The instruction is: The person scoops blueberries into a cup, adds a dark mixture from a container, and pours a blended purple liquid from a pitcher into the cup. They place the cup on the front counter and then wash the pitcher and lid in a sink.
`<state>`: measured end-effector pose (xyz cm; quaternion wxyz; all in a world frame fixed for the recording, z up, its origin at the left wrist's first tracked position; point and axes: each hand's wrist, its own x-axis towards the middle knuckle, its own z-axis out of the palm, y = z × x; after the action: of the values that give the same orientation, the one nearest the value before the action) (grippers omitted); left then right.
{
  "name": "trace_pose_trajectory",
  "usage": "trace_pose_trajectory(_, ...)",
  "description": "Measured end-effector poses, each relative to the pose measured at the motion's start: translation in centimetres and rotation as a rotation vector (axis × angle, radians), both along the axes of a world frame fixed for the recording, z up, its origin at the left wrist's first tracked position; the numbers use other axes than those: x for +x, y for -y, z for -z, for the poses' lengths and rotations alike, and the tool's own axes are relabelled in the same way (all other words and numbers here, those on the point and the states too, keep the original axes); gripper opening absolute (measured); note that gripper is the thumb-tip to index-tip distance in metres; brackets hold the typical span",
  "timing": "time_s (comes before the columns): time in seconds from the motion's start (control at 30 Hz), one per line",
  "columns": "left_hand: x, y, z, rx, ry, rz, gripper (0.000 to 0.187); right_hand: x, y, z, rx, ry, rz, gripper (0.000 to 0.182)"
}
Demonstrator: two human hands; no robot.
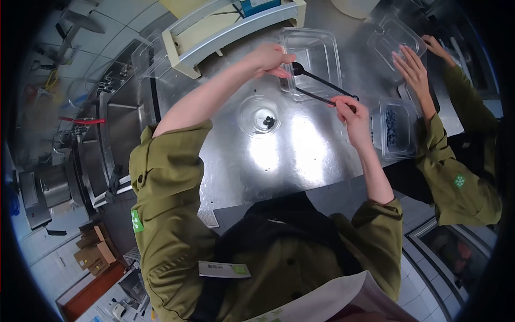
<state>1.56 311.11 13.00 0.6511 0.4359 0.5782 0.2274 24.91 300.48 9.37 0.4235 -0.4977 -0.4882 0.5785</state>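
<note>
A clear tub sits at one o'clock on the worktop — left hand fingers grasping its rim; right hand, at two o'clock, fingers gripping a black handle.

Tubs, cup on steel counter

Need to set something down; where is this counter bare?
Widest free patch on the counter: between the round container and its near edge, reaching right toward the tub of dark pieces. Crowded: around the clear box, left hand and right hand; also by the co-worker's hand.
</note>
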Motion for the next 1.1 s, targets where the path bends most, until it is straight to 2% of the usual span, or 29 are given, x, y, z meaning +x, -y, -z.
trace_pose_trajectory(0.2, 1.2, 1.0, -0.3, 0.086, -0.072, 0.02, 0.019, -1.1, 0.9, 1.5, -0.147, -0.341, 0.227, 0.017)
trace_pose_trajectory(0.3, 1.2, 1.6, 0.0, 0.108, -0.06, -0.019, 0.019, -2.6, 0.2, 1.9, -0.121, -0.399, 0.319, 0.019)
trace_pose_trajectory(0.37, 1.0, 1.8, 0.5, 0.105, -0.015, -0.041, 0.02, -3.3, -0.8, 2.5, -0.112, -0.428, 0.313, 0.02)
trace_pose_trajectory(0.53, -0.1, 2.4, 1.4, 0.142, 0.118, -0.099, 0.024, -5.8, -1.8, 0.2, -0.126, -0.492, 0.403, 0.023)
trace_pose_trajectory(0.77, -1.5, 2.3, 1.7, 0.069, -0.024, -0.098, 0.017, -4.8, -1.2, 1.8, -0.151, -0.572, 0.423, 0.023)
trace_pose_trajectory(0.93, -3.0, 1.4, 4.6, -0.055, -0.009, -0.129, 0.017, -3.0, -0.5, 2.3, -0.18, -0.646, 0.43, 0.022)
trace_pose_trajectory(1.1, -4.4, 0.3, 7.8, -0.143, 0.087, -0.087, 0.029, 0.0, 0.1, 2.5, -0.238, -0.703, 0.429, 0.021)
